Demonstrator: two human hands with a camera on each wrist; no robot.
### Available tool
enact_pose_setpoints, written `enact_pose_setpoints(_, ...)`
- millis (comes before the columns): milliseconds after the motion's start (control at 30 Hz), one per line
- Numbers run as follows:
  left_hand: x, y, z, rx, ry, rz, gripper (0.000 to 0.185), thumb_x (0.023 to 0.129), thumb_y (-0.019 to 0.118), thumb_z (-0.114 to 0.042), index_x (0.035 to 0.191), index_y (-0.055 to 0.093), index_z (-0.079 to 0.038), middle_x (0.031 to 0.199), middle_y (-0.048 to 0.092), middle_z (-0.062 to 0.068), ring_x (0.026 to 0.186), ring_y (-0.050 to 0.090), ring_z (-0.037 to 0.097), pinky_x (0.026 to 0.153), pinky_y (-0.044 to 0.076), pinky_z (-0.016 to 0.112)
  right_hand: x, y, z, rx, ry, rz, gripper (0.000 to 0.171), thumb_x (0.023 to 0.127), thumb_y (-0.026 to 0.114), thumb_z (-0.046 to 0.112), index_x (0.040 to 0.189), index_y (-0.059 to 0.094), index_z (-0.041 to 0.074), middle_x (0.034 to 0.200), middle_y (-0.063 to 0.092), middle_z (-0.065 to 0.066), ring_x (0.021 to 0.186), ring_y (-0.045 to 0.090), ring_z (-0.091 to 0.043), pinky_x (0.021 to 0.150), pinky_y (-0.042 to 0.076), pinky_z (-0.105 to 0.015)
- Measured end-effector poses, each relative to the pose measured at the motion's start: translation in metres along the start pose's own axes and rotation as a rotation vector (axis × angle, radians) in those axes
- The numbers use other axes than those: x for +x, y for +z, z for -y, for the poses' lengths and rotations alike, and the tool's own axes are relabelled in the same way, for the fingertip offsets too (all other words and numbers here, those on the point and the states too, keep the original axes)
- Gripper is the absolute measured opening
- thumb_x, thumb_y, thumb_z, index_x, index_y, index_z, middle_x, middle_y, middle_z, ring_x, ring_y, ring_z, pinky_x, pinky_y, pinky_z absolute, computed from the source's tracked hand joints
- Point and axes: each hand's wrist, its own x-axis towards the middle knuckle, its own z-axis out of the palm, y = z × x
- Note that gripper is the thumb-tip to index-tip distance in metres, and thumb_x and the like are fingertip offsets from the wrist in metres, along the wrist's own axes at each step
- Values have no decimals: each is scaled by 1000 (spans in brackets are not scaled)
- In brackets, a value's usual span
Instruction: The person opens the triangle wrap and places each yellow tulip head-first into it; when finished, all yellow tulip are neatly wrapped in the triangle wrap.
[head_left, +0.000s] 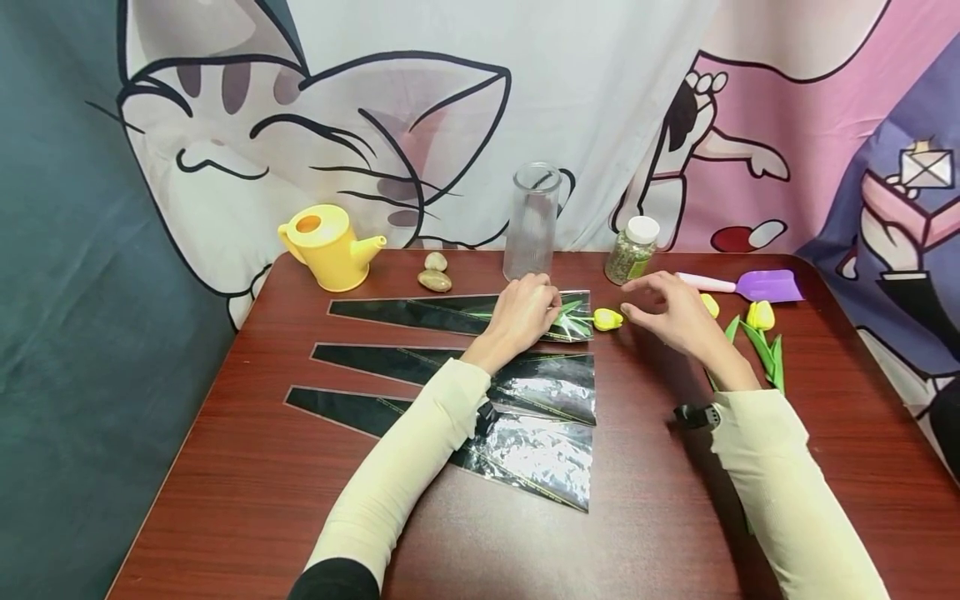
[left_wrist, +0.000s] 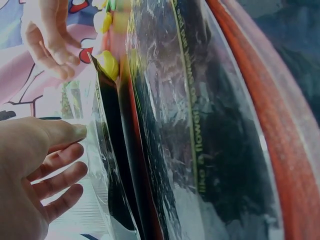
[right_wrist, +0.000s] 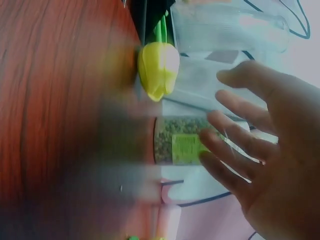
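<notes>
1. Far left, the yellow watering can point(head_left: 330, 247) and two stones point(head_left: 435, 273) stand clear of your work; leave them there.
2. Three cellophane sleeves lie fanned on the table point(head_left: 247, 492). Your left hand point(head_left: 521, 312) rests on the wide end of the top sleeve point(head_left: 450, 314), fingers nearly straight and flat on the film, not curled round it. Keep that flat pressure so the mouth does not slide.
3. The yellow tulip point(head_left: 607, 318) lies with its head just outside the sleeve mouth and its green leaves already under the film. It seems best fed stem-first along the sleeve's centre line, eased rather than shoved, so the film does not crumple.
4. Your right hand point(head_left: 671, 312) hovers just beside the flower head, fingers loosely spread and holding nothing.
5. Behind stand the glass vase point(head_left: 531, 221) and a jar point(head_left: 632, 250); mind them with your knuckles.
6. Rightmost lie more tulips point(head_left: 761, 329) and a purple trowel point(head_left: 753, 286).
</notes>
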Motion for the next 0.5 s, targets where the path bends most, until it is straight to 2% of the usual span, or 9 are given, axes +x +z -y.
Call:
enact_pose_setpoints(100,0,0,0,3,-3,4,15,95,61,-20,86,73,-22,87,57,-7,85,55,14,76,45,30,-4,-2,-2,16,36,82,39,85,77,17,120,64,4,113,65,-15,98,62,-32,84,48,-49)
enact_pose_setpoints(233,0,0,0,5,-7,7,15,95,61,-20,86,73,-23,88,57,-7,85,55,14,76,45,30,-7,-1,-5,25,24,168,42,85,77,13,122,61,1,111,67,-17,97,65,-32,84,49,-50)
enact_pose_setpoints(500,1,0,-1,-1,-6,6,15,94,61,-19,85,72,-23,86,56,-8,84,54,14,73,44,29,-8,6,-12,32,23,166,30,85,77,13,111,68,3,97,71,-13,87,69,-27,79,53,-46)
